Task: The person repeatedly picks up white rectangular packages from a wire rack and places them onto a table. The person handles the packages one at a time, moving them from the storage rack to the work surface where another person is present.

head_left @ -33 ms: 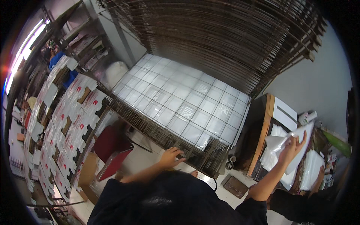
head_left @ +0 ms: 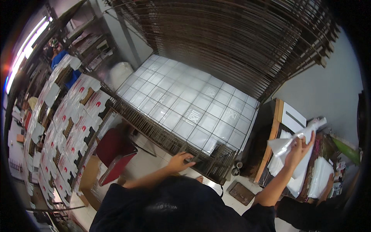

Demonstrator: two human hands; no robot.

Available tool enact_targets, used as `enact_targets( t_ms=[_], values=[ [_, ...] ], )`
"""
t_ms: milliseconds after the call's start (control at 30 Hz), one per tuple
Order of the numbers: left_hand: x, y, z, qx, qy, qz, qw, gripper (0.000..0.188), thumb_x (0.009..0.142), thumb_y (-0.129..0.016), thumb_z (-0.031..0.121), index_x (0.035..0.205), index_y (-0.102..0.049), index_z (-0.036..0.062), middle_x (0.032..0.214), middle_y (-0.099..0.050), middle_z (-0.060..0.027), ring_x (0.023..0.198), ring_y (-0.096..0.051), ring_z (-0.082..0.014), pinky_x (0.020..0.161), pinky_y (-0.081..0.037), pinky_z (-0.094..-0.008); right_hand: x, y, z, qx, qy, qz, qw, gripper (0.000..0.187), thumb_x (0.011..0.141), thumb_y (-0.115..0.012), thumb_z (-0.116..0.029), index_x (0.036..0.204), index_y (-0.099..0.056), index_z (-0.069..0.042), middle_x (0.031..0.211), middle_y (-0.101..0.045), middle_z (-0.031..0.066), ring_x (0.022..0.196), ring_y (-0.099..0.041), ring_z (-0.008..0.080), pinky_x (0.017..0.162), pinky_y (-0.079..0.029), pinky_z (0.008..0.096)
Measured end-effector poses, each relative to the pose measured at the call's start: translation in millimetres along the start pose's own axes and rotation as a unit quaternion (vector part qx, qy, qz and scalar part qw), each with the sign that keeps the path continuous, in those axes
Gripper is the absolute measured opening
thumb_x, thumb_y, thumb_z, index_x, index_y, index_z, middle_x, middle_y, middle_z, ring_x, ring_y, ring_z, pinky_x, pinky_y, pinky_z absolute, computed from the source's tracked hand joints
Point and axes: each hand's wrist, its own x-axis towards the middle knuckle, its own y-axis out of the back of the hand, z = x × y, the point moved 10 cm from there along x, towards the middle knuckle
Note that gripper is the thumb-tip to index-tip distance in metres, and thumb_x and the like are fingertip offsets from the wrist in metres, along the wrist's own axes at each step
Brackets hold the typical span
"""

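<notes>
My right hand (head_left: 297,152) pinches a translucent white plastic sheet (head_left: 284,146) by its edge, above a pile of similar sheets (head_left: 275,167) on a side table. The sheet is partly lifted and bent. My left hand (head_left: 180,161) is at the front edge of a wire drying rack (head_left: 166,139); its fingers are curved with the thumb apart, and nothing shows in it. On the rack's grid lie several whitish translucent sheets (head_left: 181,104) with white printed designs. Many raised rack trays (head_left: 232,34) tilt up behind them.
A co-worker's hand (head_left: 329,185) rests by another plastic stack (head_left: 320,174) at right. A wooden-edged frame (head_left: 272,135) stands beside the table. A red chair (head_left: 116,149) and stacks of printed die-cut sheets (head_left: 73,123) are at left. A brown flat box (head_left: 241,192) lies on the floor.
The sheet in my right hand has shifted and folded over, its near corner moving left. My left hand has moved slightly right along the rack edge.
</notes>
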Motion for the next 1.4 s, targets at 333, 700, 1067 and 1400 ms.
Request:
enact_targets(
  t_ms=[333,700,1067,1400],
  values=[
    [17,-3,75,-0.744,0.155,-0.381,0.526,0.123,0.050,-0.009,0.093,0.140,-0.016,0.0093,0.136,-0.033,-0.0198,0.122,-0.039,-0.0361,0.080,-0.049,-0.0387,-105,-242,-42,0.121,-0.044,-0.214,0.968,0.064,0.066,-0.044,0.010,0.128,-0.035,-0.002,0.101,-0.055,0.0118,0.081,-0.054,0.0118,0.069,-0.043,0.0199],
    [16,208,-70,-0.894,-0.016,-0.136,0.427,0.119,0.053,-0.024,0.091,0.134,-0.030,0.0046,0.138,-0.030,-0.0182,0.124,-0.035,-0.0321,0.100,-0.032,-0.0442,-188,-390,-45,0.110,-0.115,-0.319,0.934,0.057,0.055,-0.049,0.004,0.112,-0.039,0.002,0.101,-0.059,0.0202,0.093,-0.059,0.0234,0.086,-0.045,0.0300],
    [81,363,-241,-0.844,0.026,0.148,0.516,0.044,0.075,-0.042,0.012,0.118,-0.044,-0.0014,0.110,-0.055,-0.0152,0.104,-0.054,-0.0283,0.093,-0.043,-0.0397,-213,-525,18,-0.096,-0.074,-0.456,0.882,0.047,0.068,-0.047,0.008,0.115,-0.044,0.004,0.111,-0.053,0.0153,0.085,-0.056,0.0093,0.065,-0.043,0.0162],
    [114,588,-356,-0.671,-0.052,0.339,0.657,0.049,0.081,-0.050,0.020,0.125,-0.037,0.0022,0.117,-0.051,-0.0108,0.108,-0.050,-0.0233,0.093,-0.040,-0.0375,-244,-630,212,-0.046,-0.216,-0.396,0.891,0.053,0.076,-0.050,0.007,0.128,-0.042,-0.002,0.128,-0.042,0.0149,0.085,-0.058,0.0148,0.062,-0.048,0.0234]
  ],
)
